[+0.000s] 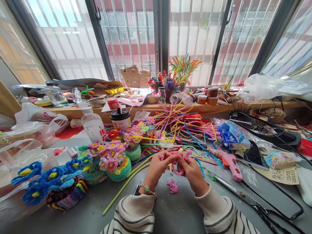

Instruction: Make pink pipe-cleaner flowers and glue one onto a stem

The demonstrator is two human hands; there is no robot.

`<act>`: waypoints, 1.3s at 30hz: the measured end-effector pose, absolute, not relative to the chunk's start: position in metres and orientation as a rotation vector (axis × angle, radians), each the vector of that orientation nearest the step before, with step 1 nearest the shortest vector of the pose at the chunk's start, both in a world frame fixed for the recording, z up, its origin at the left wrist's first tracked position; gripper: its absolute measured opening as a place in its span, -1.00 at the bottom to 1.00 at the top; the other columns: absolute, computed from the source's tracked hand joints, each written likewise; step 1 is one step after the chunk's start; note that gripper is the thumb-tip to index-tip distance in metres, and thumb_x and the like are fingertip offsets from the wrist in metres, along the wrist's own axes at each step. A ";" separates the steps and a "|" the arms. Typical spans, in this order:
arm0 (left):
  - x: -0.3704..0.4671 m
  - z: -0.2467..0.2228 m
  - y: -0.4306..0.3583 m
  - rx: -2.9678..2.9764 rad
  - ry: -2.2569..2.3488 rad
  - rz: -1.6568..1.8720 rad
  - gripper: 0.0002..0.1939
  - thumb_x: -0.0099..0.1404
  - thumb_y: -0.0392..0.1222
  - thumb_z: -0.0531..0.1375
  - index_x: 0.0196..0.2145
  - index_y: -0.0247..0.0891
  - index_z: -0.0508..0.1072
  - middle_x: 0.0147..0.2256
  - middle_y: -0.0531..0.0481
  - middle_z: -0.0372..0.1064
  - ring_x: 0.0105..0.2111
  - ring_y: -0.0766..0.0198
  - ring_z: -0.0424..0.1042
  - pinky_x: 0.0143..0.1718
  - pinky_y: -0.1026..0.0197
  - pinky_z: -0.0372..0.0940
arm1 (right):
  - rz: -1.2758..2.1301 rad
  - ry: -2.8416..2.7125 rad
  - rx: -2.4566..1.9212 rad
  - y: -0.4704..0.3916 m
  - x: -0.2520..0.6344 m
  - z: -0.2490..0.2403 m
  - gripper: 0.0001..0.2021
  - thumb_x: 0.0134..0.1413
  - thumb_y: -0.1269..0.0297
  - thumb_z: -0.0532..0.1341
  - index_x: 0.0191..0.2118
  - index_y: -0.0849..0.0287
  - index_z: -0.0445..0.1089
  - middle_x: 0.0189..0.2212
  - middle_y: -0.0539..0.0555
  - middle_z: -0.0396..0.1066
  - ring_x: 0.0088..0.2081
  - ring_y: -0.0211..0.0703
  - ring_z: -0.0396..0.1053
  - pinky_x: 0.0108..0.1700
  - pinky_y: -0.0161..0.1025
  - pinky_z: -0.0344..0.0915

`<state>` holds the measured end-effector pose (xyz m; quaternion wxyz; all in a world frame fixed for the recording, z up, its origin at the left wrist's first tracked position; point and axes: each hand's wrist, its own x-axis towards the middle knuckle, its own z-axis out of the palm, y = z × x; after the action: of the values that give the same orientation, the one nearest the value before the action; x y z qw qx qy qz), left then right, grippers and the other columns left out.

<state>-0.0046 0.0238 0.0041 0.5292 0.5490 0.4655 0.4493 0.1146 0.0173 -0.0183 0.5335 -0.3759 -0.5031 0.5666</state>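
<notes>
Between my two hands a pink pipe cleaner (177,171) is bent into a loop. My left hand (158,169) pinches it with thumb and fingertips, and a short pink end sticks up there. On the other side my right hand (193,170) grips the same pipe cleaner, with another pink end rising above its thumb. The hands nearly touch at the fingertips. Below them on the grey table (168,211) lies a small fuzzy pink piece (172,186) among pink and pale bits of fluff.
Pipe-cleaner flowers in pots (117,162) stand on the left, with a bottle (91,125) and lidded cup (120,120) behind. Loose pipe cleaners (180,123) heap up beyond my hands. To the right lie a pink glue gun (230,162) and large scissors (240,193).
</notes>
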 end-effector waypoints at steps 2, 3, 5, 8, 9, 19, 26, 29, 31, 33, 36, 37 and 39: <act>-0.004 0.006 0.023 1.305 1.137 1.031 -0.70 -0.05 0.00 0.17 -0.63 -0.33 0.28 -0.76 0.22 0.05 -0.78 0.56 -0.08 -0.75 0.41 -0.18 | 1.311 -1.212 -0.899 0.019 0.115 -0.019 -0.65 -0.09 0.06 0.10 -0.27 0.24 0.34 -0.76 -0.14 0.01 -0.70 -0.43 -0.09 -0.68 -0.42 -0.16; -0.004 0.006 0.023 1.301 1.151 1.008 -0.69 -0.05 0.01 0.17 -0.63 -0.32 0.27 -0.77 0.22 0.04 -0.78 0.56 -0.08 -0.75 0.41 -0.18 | 1.288 -1.227 -0.897 0.019 0.116 -0.019 -0.66 -0.09 0.07 0.11 -0.29 0.24 0.36 -0.74 -0.13 0.04 -0.68 -0.42 -0.07 -0.67 -0.41 -0.12; -0.005 0.008 0.022 1.301 1.172 0.959 -0.68 -0.05 0.02 0.16 -0.64 -0.33 0.27 -0.79 0.22 0.02 -0.79 0.56 -0.09 -0.76 0.40 -0.19 | 1.247 -1.263 -0.883 0.020 0.117 -0.017 -0.69 -0.11 0.08 0.12 -0.33 0.21 0.39 -0.68 -0.08 0.15 -0.63 -0.38 0.04 -0.59 -0.39 0.02; -0.005 0.010 0.022 1.306 1.176 0.909 -0.66 -0.03 0.05 0.13 -0.65 -0.33 0.29 -0.81 0.23 -0.02 -0.79 0.55 -0.11 -0.76 0.39 -0.20 | 1.228 -1.292 -0.838 0.019 0.118 -0.013 -0.72 -0.12 0.08 0.14 -0.38 0.17 0.42 -0.48 0.02 0.31 -0.41 -0.25 0.23 -0.31 -0.31 0.16; -0.005 0.010 0.022 1.308 1.166 0.903 -0.65 -0.03 0.06 0.13 -0.65 -0.33 0.29 -0.81 0.23 -0.02 -0.79 0.55 -0.11 -0.76 0.39 -0.20 | 1.228 -1.288 -0.827 0.019 0.119 -0.011 -0.73 -0.13 0.08 0.14 -0.39 0.16 0.42 -0.43 0.04 0.33 -0.34 -0.21 0.25 -0.23 -0.28 0.15; -0.005 0.005 0.023 1.334 1.142 0.938 -0.65 -0.01 0.07 0.11 -0.59 -0.33 0.31 -0.77 0.23 -0.05 -0.78 0.56 -0.12 -0.74 0.40 -0.20 | 1.462 -1.136 -0.948 0.015 0.119 -0.009 -0.66 -0.20 0.04 0.18 -0.31 0.16 0.39 -0.62 -0.06 0.23 -0.61 -0.38 0.08 -0.55 -0.40 0.07; -0.004 0.002 0.024 1.331 1.155 0.965 -0.64 -0.03 0.08 0.12 -0.64 -0.31 0.25 -0.77 0.23 -0.01 -0.77 0.55 -0.09 -0.74 0.39 -0.19 | 1.595 -1.030 -0.960 0.012 0.116 -0.006 -0.64 -0.24 0.02 0.19 -0.33 0.19 0.32 -0.66 -0.10 0.14 -0.63 -0.41 0.03 -0.62 -0.45 -0.01; -0.003 0.004 0.023 1.324 1.157 0.925 -0.63 -0.03 0.10 0.10 -0.62 -0.32 0.28 -0.73 0.19 0.11 -0.78 0.56 -0.08 -0.75 0.39 -0.19 | 1.572 -0.991 -0.935 0.012 0.116 -0.006 -0.66 -0.25 0.03 0.20 -0.39 0.21 0.28 -0.68 -0.12 0.11 -0.65 -0.44 0.00 -0.63 -0.46 -0.01; -0.003 0.005 0.022 1.324 1.159 0.873 -0.60 -0.02 0.13 0.08 -0.62 -0.33 0.31 -0.70 0.16 0.18 -0.78 0.56 -0.09 -0.76 0.38 -0.20 | 1.540 -0.926 -0.927 0.014 0.117 -0.008 -0.66 -0.25 0.05 0.21 -0.37 0.20 0.25 -0.66 -0.12 0.11 -0.65 -0.44 0.01 -0.61 -0.46 0.03; -0.003 0.005 0.022 1.326 1.132 0.845 -0.59 -0.01 0.13 0.06 -0.58 -0.34 0.35 -0.66 0.13 0.23 -0.79 0.57 -0.10 -0.77 0.38 -0.21 | 1.505 -0.846 -0.923 0.016 0.118 -0.010 -0.66 -0.25 0.05 0.21 -0.35 0.17 0.22 -0.67 -0.14 0.08 -0.65 -0.44 0.00 -0.60 -0.45 0.06; -0.003 0.003 0.022 1.324 1.063 0.854 -0.60 -0.01 0.11 0.07 -0.48 -0.33 0.37 -0.59 0.09 0.30 -0.79 0.58 -0.11 -0.77 0.38 -0.24 | 1.458 -0.792 -0.890 0.019 0.120 -0.011 -0.69 -0.24 0.05 0.20 -0.42 0.16 0.18 -0.70 -0.16 0.03 -0.68 -0.44 -0.04 -0.67 -0.47 -0.04; -0.003 0.002 0.022 1.318 1.054 0.862 -0.60 -0.01 0.11 0.08 -0.46 -0.33 0.37 -0.57 0.08 0.32 -0.79 0.58 -0.11 -0.78 0.39 -0.24 | 1.449 -0.792 -0.876 0.020 0.121 -0.011 -0.69 -0.23 0.05 0.20 -0.45 0.17 0.17 -0.70 -0.16 0.03 -0.69 -0.43 -0.05 -0.69 -0.47 -0.08; -0.003 0.001 0.022 1.299 1.060 0.886 -0.59 -0.01 0.11 0.07 -0.44 -0.34 0.38 -0.57 0.08 0.32 -0.80 0.58 -0.11 -0.78 0.39 -0.24 | 1.447 -0.812 -0.846 0.020 0.122 -0.011 -0.70 -0.22 0.05 0.19 -0.47 0.18 0.15 -0.70 -0.15 0.04 -0.69 -0.43 -0.05 -0.71 -0.46 -0.12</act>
<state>-0.0033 0.0224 0.0013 0.5833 0.5564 0.4540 0.3795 0.1222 0.0203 -0.0108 0.5967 -0.3646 -0.3497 0.6234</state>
